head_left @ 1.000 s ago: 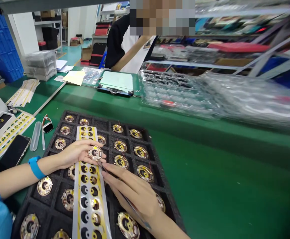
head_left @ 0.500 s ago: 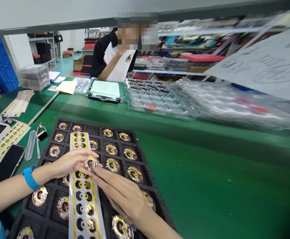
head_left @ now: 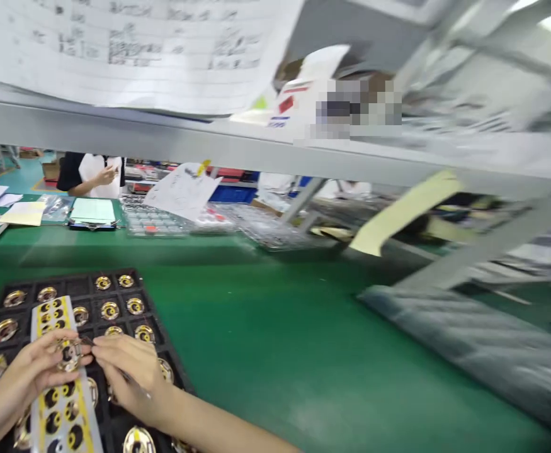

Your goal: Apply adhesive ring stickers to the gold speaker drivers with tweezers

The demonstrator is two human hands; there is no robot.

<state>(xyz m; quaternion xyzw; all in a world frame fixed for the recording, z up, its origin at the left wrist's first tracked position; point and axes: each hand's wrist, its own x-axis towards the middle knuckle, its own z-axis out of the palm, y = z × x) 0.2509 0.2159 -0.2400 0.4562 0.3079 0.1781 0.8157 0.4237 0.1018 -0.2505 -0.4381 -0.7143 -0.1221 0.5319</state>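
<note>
My left hand [head_left: 32,371] pinches a round gold-coloured part [head_left: 70,354] with a dark centre, held up above the tray. Close beside it is my right hand [head_left: 133,374], its fingers closed around slim metal tweezers [head_left: 87,341] whose tip is near the part's edge. Under both hands lies a black foam tray [head_left: 77,287], with similar gold parts [head_left: 109,309] sitting in its compartments. A long strip of yellow-and-black ring stickers [head_left: 62,418] stretches across the tray, partly covered by my left hand.
A grey shelf beam [head_left: 171,141] with papers crosses above the green table [head_left: 275,340]. Toward the back are a clipboard [head_left: 92,212] and clear plastic trays [head_left: 155,220]. A rolled bubble-wrap-like bundle [head_left: 464,352] lies right. Behind the table is another person [head_left: 100,173].
The view has swung right and up, so the tray and hands appear lower left. Both hands still hold the round part and the tweezers close together.
</note>
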